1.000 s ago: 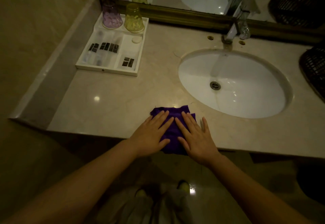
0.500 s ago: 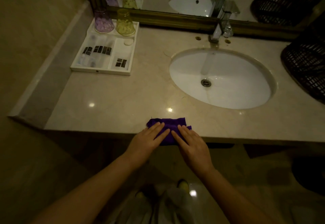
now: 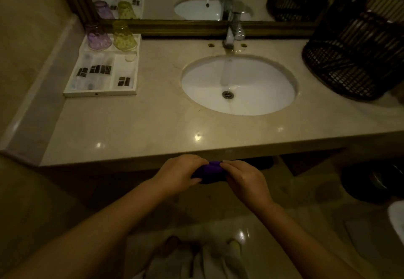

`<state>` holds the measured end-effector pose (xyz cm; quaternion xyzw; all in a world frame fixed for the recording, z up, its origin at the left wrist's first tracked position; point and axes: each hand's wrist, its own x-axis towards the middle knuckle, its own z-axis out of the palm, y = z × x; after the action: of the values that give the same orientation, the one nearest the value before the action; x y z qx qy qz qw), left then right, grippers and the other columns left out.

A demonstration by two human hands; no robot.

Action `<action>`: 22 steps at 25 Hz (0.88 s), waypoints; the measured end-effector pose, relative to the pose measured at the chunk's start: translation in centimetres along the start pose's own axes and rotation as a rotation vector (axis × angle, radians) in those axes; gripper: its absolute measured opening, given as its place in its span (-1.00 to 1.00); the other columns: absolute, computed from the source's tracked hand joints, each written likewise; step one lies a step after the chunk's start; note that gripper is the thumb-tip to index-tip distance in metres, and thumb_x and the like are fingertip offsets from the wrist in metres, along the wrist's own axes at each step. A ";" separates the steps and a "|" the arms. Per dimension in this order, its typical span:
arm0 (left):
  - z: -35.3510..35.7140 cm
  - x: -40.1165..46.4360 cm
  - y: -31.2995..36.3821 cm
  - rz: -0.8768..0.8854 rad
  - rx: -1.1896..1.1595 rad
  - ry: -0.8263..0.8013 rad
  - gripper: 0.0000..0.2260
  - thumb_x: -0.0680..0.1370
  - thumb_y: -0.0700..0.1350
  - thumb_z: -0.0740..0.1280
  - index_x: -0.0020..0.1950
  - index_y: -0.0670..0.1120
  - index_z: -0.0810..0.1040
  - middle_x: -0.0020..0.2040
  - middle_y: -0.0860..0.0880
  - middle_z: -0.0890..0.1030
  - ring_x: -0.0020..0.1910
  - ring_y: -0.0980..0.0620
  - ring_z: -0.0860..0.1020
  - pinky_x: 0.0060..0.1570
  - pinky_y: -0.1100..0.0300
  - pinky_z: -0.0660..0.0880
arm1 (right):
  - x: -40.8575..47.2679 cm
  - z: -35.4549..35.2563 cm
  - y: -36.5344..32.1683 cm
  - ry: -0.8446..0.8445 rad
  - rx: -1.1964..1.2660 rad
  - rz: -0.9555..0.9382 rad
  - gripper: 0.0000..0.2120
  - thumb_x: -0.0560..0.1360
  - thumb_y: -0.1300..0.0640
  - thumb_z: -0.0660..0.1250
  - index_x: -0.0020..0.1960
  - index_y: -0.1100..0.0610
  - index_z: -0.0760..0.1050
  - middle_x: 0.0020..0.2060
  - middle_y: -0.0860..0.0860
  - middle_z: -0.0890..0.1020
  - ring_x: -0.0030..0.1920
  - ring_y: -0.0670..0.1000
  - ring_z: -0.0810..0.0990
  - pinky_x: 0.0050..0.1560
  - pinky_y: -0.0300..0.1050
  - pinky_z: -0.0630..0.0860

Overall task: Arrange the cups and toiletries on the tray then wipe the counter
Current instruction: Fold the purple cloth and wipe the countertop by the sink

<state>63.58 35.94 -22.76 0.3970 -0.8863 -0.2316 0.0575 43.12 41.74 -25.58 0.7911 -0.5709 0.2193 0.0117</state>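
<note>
A purple cloth (image 3: pixel 210 172) is bunched between my left hand (image 3: pixel 179 174) and my right hand (image 3: pixel 244 180), just off the front edge of the beige counter (image 3: pixel 135 125). Both hands grip it, and most of it is hidden by my fingers. At the back left stands a white tray (image 3: pixel 100 93). An upturned purple cup (image 3: pixel 97 38) and an upturned yellow cup (image 3: pixel 123 38) sit in its far row. Small toiletry bottles and packets (image 3: pixel 96 73) lie in its nearer compartments.
A white oval sink (image 3: pixel 258 77) is set in the counter, with a chrome tap (image 3: pixel 231 31) behind it and a mirror along the back. A dark wicker basket (image 3: pixel 354 60) lies tilted at the right. A dark bin (image 3: pixel 371 182) stands on the floor below.
My hands slid the cloth toward me across the counter and off its front edge. They went from flat on it to gripping it bunched between them.
</note>
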 end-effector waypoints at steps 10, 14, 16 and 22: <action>-2.6 9.5 14.0 0.135 0.001 -0.116 -0.85 0.40 -0.02 0.35 -0.05 0.09 0.50 -0.13 0.08 0.56 -0.19 0.11 0.50 -0.26 0.21 0.44 | -3.0 -14.5 9.6 -0.122 0.103 0.267 -0.75 0.41 0.14 0.37 0.09 0.06 0.58 -0.04 0.01 0.59 -0.06 0.00 0.56 -0.13 -0.09 0.53; -3.0 14.8 20.7 0.182 0.020 -0.166 -0.81 0.40 -0.04 0.37 0.00 0.05 0.54 -0.10 0.05 0.60 -0.14 0.10 0.55 -0.13 0.12 0.55 | -4.1 -20.5 15.8 -0.181 0.126 0.326 -0.82 0.41 0.12 0.38 0.01 0.05 0.59 -0.12 -0.01 0.60 -0.10 -0.03 0.54 -0.10 -0.09 0.54; -2.9 17.1 23.2 0.194 0.027 -0.162 -0.79 0.40 -0.04 0.39 0.02 0.03 0.55 -0.07 0.05 0.61 -0.10 0.10 0.56 -0.07 0.11 0.56 | -4.6 -22.7 18.5 -0.203 0.116 0.334 -0.81 0.40 0.13 0.39 0.02 0.06 0.60 -0.10 0.00 0.63 -0.13 -0.07 0.53 -0.09 -0.09 0.54; -3.6 23.7 28.1 0.243 0.100 -0.132 -0.75 0.40 -0.08 0.41 0.07 -0.02 0.57 -0.04 0.02 0.61 -0.07 0.06 0.56 -0.03 0.10 0.56 | -3.7 -26.6 24.7 -0.199 0.098 0.371 -0.82 0.40 0.16 0.39 -0.01 0.06 0.61 -0.09 0.00 0.66 -0.09 -0.04 0.58 -0.06 -0.04 0.58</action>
<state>29.56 33.56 -8.67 0.2731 -0.9400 -0.2043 0.0066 10.87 43.66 -8.65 0.6898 -0.6939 0.1660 -0.1235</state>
